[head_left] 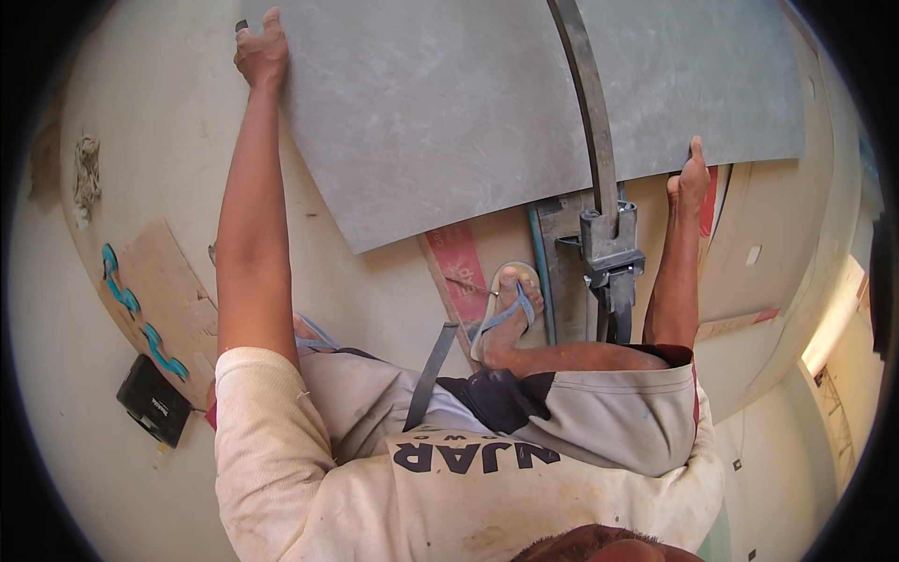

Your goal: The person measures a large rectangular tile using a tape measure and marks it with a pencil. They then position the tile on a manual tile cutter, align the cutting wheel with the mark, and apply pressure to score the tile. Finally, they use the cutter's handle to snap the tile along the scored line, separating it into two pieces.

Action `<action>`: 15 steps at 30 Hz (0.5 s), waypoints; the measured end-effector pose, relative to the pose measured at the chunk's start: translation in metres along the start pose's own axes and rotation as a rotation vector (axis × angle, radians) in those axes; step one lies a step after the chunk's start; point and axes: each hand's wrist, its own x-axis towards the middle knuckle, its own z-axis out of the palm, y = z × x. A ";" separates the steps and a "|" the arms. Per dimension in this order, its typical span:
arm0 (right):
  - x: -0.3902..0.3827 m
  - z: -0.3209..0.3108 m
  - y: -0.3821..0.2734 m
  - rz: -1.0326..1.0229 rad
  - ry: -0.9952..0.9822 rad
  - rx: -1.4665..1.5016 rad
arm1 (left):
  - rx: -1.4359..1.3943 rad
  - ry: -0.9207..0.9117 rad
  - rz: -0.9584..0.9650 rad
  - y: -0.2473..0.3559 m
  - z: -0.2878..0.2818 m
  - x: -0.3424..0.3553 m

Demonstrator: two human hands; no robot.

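Note:
A large grey tile [440, 112] lies in front of me, under the dark metal rail [587, 94] of a manual tile cutter. The rail's near end sits in a grey metal bracket [611, 245], close to the tile's near edge. My left hand [261, 54] is closed on the tile's left edge, far out, with the thumb pointing away; a small black piece shows beside it. At the near edge, right of the rail, my right hand [691, 180] grips the tile with its thumb up. The fingers under the tile are hidden.
My sandalled foot [510, 314] stands beside the cutter base [564, 258]. Cardboard with red print [454, 272] lies beneath. To the left are two teal curved handles [120, 281], a cardboard sheet [169, 267], a black case [154, 401] and a crumpled cloth [86, 173].

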 end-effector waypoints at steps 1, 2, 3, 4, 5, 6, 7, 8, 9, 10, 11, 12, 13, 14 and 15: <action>-0.001 0.002 -0.001 0.011 0.010 0.006 | -0.004 -0.008 0.008 -0.001 0.001 0.000; -0.002 0.004 -0.002 0.022 0.021 0.010 | -0.008 -0.016 0.016 -0.003 0.001 0.000; -0.003 0.007 -0.004 0.022 0.030 0.041 | -0.016 -0.023 0.027 -0.001 0.000 0.000; -0.004 0.009 -0.004 0.021 0.038 0.071 | -0.020 -0.023 0.021 0.000 0.000 0.000; 0.001 0.007 -0.001 0.035 0.047 0.032 | -0.025 -0.023 0.015 0.002 -0.001 -0.001; 0.009 0.000 0.003 0.046 0.057 -0.011 | -0.032 -0.025 0.005 0.004 -0.002 -0.003; 0.015 -0.001 0.004 0.038 0.048 -0.004 | -0.018 -0.012 0.019 0.005 -0.001 -0.002; 0.019 -0.005 0.006 0.034 0.043 0.000 | -0.004 0.000 0.033 0.003 0.002 -0.002; 0.017 -0.005 0.009 0.025 0.025 0.049 | 0.016 0.010 0.047 0.004 0.001 -0.002; 0.016 -0.005 0.010 0.015 0.007 0.098 | 0.002 0.013 0.043 0.005 0.000 -0.002; 0.017 -0.005 0.010 0.030 0.019 0.072 | -0.012 0.017 0.038 0.008 0.001 -0.004; 0.015 -0.002 0.005 0.041 0.027 0.046 | -0.029 0.025 0.031 0.010 0.000 -0.004; 0.013 0.000 0.001 0.043 0.020 0.021 | -0.011 0.009 0.022 0.010 -0.001 -0.003; 0.010 0.001 -0.003 0.049 0.016 -0.006 | 0.007 -0.006 0.012 0.008 -0.001 -0.004; 0.009 -0.001 -0.003 0.046 -0.006 -0.028 | 0.026 -0.017 0.004 0.007 -0.004 -0.003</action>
